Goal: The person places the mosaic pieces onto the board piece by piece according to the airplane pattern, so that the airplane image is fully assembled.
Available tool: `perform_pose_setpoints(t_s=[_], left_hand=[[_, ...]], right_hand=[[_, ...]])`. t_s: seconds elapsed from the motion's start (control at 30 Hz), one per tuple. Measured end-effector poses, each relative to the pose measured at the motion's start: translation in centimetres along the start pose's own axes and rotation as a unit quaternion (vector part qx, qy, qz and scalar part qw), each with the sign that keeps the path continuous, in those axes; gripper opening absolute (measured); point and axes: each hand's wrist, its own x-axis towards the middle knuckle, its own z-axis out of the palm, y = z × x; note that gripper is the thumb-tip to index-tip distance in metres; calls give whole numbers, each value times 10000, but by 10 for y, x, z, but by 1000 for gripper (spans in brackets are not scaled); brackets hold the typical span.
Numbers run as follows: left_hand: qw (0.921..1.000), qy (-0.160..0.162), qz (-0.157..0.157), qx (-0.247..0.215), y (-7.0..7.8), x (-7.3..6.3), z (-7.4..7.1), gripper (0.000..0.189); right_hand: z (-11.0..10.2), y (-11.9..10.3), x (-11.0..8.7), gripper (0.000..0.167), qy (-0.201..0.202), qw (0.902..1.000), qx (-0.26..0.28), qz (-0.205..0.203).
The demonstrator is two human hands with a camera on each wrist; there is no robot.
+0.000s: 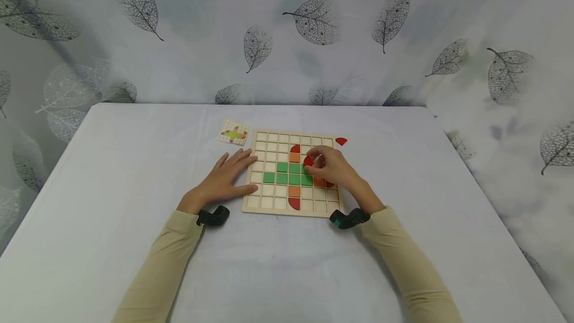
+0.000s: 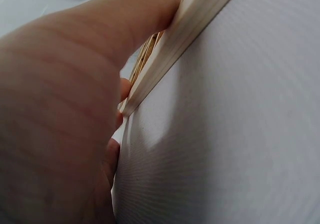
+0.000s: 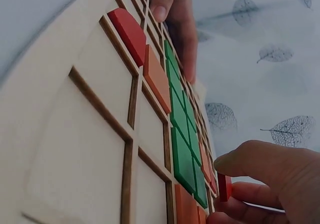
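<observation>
A wooden grid board [image 1: 267, 203] lies flat on the table, with green square tiles [image 1: 281, 179], orange square tiles [image 1: 294, 191] and red quarter-round tiles [image 1: 294, 204] set in its cells. My left hand [image 1: 219, 178] has its fingers spread; its thumb and fingertips rest on the board's left edge. Over the upper right part of the board, my right hand [image 1: 331, 164] pinches a red tile with a rounded edge [image 3: 224, 186] between thumb and fingers. In the right wrist view that tile stands tilted up, above the grid. Part of the board's right side is hidden beneath the right hand.
A small pattern card [image 1: 234, 132] with a coloured grid lies beyond the board's upper left corner. One loose red quarter-round tile [image 1: 341, 141] sits on the white tablecloth [image 1: 269, 273] just past the upper right corner. Leaf-printed cloth [image 1: 193, 54] hangs behind the table.
</observation>
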Motion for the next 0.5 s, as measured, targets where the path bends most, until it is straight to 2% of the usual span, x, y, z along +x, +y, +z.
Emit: perform_pose_setpoints(t_s=[0.5], left_hand=[[10000, -1, 37, -9, -1, 0, 0, 79]], right_hand=[[15, -17, 4, 35, -125, 9990, 33, -432]])
